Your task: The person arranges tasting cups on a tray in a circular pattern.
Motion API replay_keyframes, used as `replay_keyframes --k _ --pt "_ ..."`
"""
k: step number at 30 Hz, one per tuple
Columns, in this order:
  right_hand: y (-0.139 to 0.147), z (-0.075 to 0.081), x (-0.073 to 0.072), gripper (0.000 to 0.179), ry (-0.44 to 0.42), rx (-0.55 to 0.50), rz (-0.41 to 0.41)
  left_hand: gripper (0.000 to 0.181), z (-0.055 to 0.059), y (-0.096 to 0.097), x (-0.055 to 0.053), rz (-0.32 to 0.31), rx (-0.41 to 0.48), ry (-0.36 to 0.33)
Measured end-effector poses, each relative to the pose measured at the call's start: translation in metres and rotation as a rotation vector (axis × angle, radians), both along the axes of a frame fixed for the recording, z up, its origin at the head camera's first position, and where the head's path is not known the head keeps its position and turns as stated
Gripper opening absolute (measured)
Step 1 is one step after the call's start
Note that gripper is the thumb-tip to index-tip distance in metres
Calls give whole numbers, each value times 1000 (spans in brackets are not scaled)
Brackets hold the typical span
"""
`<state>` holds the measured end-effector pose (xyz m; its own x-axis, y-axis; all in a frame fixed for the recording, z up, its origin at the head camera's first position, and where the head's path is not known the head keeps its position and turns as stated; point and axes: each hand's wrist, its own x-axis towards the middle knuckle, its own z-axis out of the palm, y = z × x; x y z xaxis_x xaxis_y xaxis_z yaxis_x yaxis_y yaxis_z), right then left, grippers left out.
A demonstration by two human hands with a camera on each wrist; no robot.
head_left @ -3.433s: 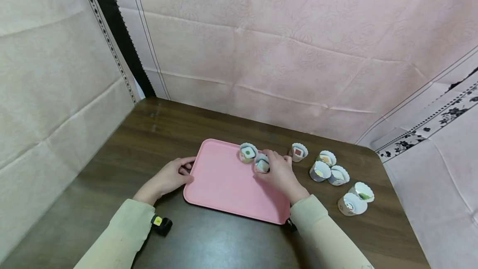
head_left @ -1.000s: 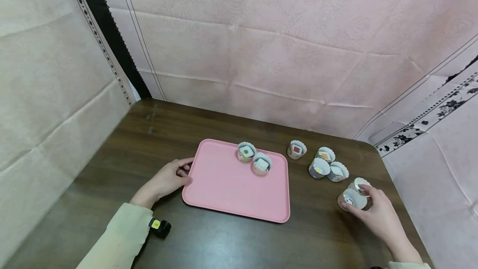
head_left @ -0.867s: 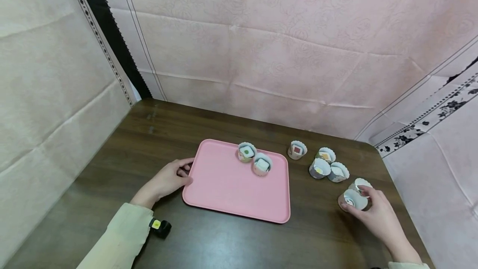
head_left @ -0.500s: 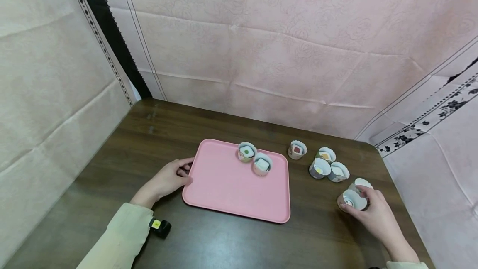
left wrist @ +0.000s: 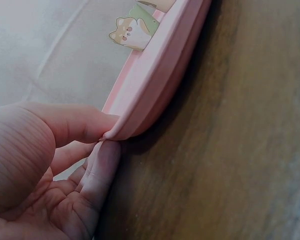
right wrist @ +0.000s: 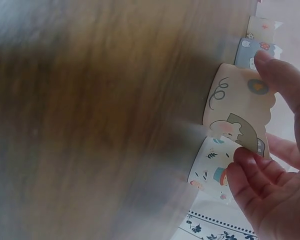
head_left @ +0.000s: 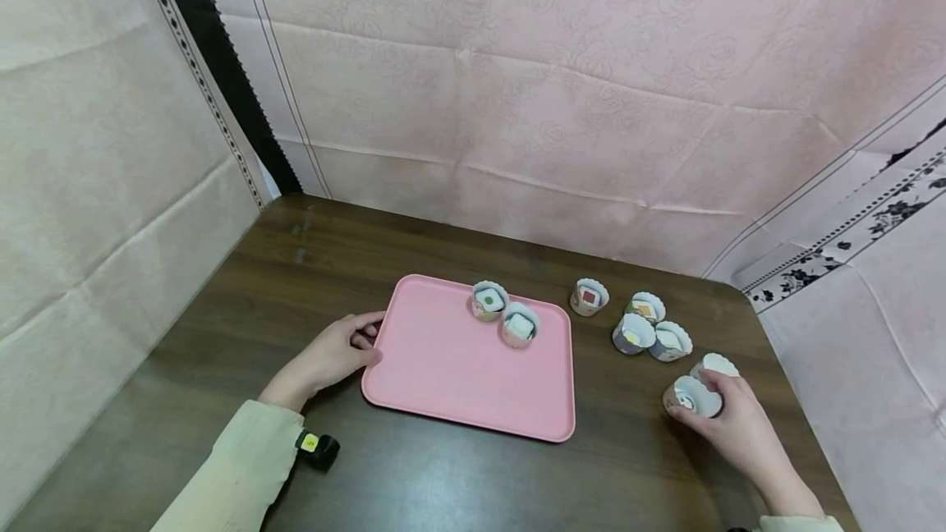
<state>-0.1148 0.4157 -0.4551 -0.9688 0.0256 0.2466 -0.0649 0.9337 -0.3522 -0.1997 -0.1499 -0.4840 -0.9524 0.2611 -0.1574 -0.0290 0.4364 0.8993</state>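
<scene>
My left hand pinches the left rim of a pink tray, thumb above and fingers beneath, as the left wrist view shows. On the tray's far right part stand two paper baking cups; one holds a white block with a green mark, the other a plain-looking pale block. At the right, my right hand grips a beige paper baking cup between thumb and fingers. A white printed piece shows inside it. Close behind stands a white patterned cup, partly hidden by the fingers.
Right of the tray stands a cup with a red-marked block. A cluster of three more cups sits between it and the right hand. All rest on a dark wooden table, with pale cloth hanging behind.
The right hand went from a cup on the tray to the beige cup at the right. That cup has lately shifted slightly left with the hand. The left hand stays at the tray.
</scene>
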Motion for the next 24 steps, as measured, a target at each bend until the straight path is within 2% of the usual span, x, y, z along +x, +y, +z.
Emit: replay_keyframes --k 6,15,24 --pt "-3 0 0 76 -29 21 0 60 0 0 0 0 2 -2" --pt "-8 0 -2 65 -81 24 44 61 0 0 1 3 8 -1" --pt "-9 -1 -1 56 -61 22 61 61 -2 0 0 1 4 2"
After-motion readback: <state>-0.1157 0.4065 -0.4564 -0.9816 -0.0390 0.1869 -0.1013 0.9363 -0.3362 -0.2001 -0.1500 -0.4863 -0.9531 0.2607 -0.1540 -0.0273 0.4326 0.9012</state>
